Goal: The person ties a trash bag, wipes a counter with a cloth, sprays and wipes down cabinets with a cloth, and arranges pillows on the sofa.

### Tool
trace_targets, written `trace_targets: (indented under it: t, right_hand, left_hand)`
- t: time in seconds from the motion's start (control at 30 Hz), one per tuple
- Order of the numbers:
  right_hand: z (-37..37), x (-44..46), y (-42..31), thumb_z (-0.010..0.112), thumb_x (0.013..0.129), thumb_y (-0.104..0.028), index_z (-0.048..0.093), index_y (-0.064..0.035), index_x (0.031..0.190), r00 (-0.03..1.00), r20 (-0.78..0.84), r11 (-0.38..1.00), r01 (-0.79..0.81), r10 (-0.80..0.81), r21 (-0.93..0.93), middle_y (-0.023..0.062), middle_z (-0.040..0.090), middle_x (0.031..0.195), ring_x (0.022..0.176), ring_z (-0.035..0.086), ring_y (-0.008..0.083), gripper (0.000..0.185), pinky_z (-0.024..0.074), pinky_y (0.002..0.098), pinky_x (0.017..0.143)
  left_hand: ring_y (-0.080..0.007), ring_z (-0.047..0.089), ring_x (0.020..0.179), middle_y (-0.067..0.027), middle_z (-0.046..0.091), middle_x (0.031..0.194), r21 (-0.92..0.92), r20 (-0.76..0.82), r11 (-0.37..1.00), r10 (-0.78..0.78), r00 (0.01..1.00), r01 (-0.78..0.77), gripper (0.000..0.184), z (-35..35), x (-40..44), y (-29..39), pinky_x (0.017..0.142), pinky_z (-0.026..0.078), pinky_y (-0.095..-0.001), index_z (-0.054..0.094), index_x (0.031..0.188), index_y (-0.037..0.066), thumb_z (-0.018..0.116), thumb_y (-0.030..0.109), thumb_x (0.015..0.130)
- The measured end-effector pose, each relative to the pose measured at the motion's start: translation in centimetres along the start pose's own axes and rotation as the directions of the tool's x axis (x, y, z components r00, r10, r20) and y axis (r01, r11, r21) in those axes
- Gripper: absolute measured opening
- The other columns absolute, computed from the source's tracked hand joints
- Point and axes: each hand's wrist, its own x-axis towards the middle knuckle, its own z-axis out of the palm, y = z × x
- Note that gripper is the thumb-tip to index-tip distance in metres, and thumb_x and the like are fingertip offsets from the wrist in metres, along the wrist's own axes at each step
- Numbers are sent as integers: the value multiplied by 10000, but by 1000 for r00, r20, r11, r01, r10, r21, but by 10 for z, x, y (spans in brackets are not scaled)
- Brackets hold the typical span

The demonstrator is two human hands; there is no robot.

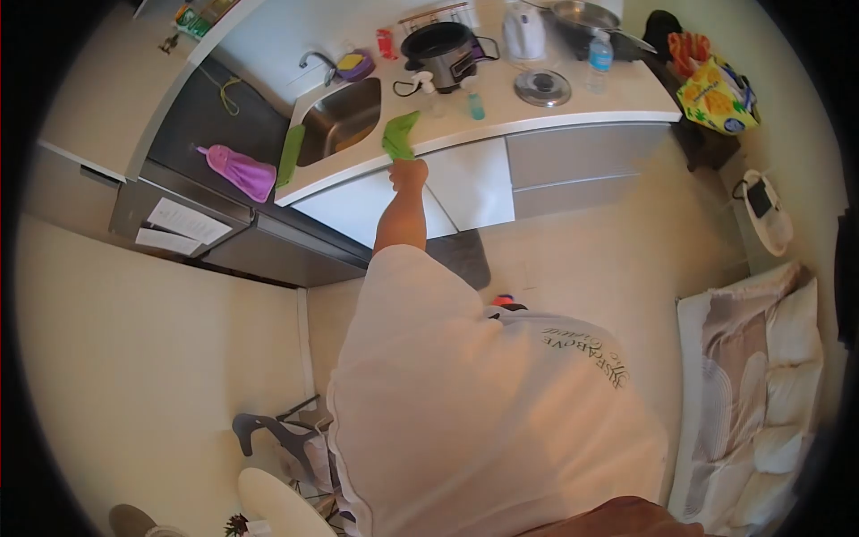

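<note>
Left hand (409, 174) reaches out over the front edge of the countertop (626, 98); its fingers are closed narrowly on a green cloth (402, 134), bunched at the near end and spread at the far end; cloth is at the counter's front edge, just right of the sink (344, 121). Second green cloth (290, 155) lies at the sink's left side; purple hand towel (240, 173) further left, on the dark appliance. Yellow sponge (350, 62) behind the sink by the faucet (315, 59); slow cooker (438, 55) stands beyond the held cloth, glass lid (542, 88) to its right; spray bottle (472, 98) with teal liquid in front; water bottle (599, 63) and frying pan (586, 18) near the right end; right hand out of view.
</note>
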Motion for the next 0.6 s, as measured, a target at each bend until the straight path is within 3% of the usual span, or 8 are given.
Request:
trace_targets:
  t: [0.13, 0.17, 0.2, 0.23, 0.3, 0.4, 0.53, 0.6]
  right_hand:
    - [17, 73, -191, 552, 816, -206, 545, 6, 1104, 900, -130, 905, 424, -417, 36, 197, 597, 1033, 952, 577, 275, 358, 455, 368, 803]
    - [42, 107, -240, 565, 810, -217, 538, 8, 1106, 917, -97, 822, 391, -388, 414, 175, 607, 1000, 902, 585, 261, 372, 459, 344, 777]
    - [2, 30, -357, 563, 822, -213, 533, 5, 1110, 915, 109, 834, 299, -388, 463, 142, 614, 955, 852, 581, 217, 363, 462, 316, 751]
    - [21, 12, -428, 546, 855, -184, 530, -35, 1107, 768, -116, 655, 606, -630, 451, 22, 564, 815, 638, 485, 76, 293, 403, 215, 549]
    - [32, -73, -582, 581, 844, -180, 492, -41, 1185, 630, -145, 434, 666, -763, 607, 94, 584, 988, 922, 534, 158, 379, 426, 297, 824]
    - [85, -137, -749, 677, 760, -148, 324, 0, 1308, 273, -449, 41, 886, -851, 462, 190, 404, 1292, 1195, 400, 313, 668, 316, 381, 993]
    - [107, -169, -880, 720, 692, -188, 224, 39, 1334, 271, -587, -1, 908, -763, 420, 247, 311, 1327, 1221, 325, 376, 842, 291, 401, 1004]
    - [117, -167, -910, 695, 706, -171, 229, 17, 1341, 373, -646, 58, 889, -666, 454, 261, 376, 1279, 1185, 370, 392, 809, 333, 399, 972]
  left_hand:
    - [-339, 485, 1068, -162, 479, 1150, -17, -83, 1000, -6, 997, 4, 569, -7, 43, 3, 864, 412, -486, 455, 1169, 52, 607, 400, 744]
    - [-338, 486, 1065, -160, 481, 1149, 20, -114, 999, 45, 992, -43, 568, -16, 45, 8, 862, 410, -492, 461, 1158, 60, 616, 405, 735]
    - [-338, 487, 1062, -157, 484, 1148, 61, -138, 994, 99, 985, -92, 566, -16, 53, 7, 859, 407, -498, 466, 1148, 68, 624, 411, 726]
    - [-333, 484, 1065, -152, 487, 1146, 90, -145, 984, 168, 975, -156, 544, -11, 65, 4, 846, 403, -513, 468, 1133, 74, 628, 399, 727]
    - [-329, 500, 1035, -151, 510, 1104, 77, -143, 956, 293, 945, -284, 473, 2, 95, -8, 814, 408, -511, 478, 1102, 72, 616, 359, 752]
    - [-350, 553, 899, -174, 575, 956, -128, -72, 872, 467, 881, -472, 309, 12, 121, -32, 743, 432, -451, 509, 1061, 50, 550, 247, 827]
    - [-368, 569, 828, -190, 604, 883, -243, -33, 742, 637, 770, -625, 253, -48, 70, -18, 705, 440, -402, 536, 1050, 31, 481, 218, 887]
    - [-334, 575, 823, -189, 601, 885, -308, 234, 793, 598, 766, -525, 294, -76, 52, -9, 724, 438, -375, 531, 1063, 9, 435, 247, 920]
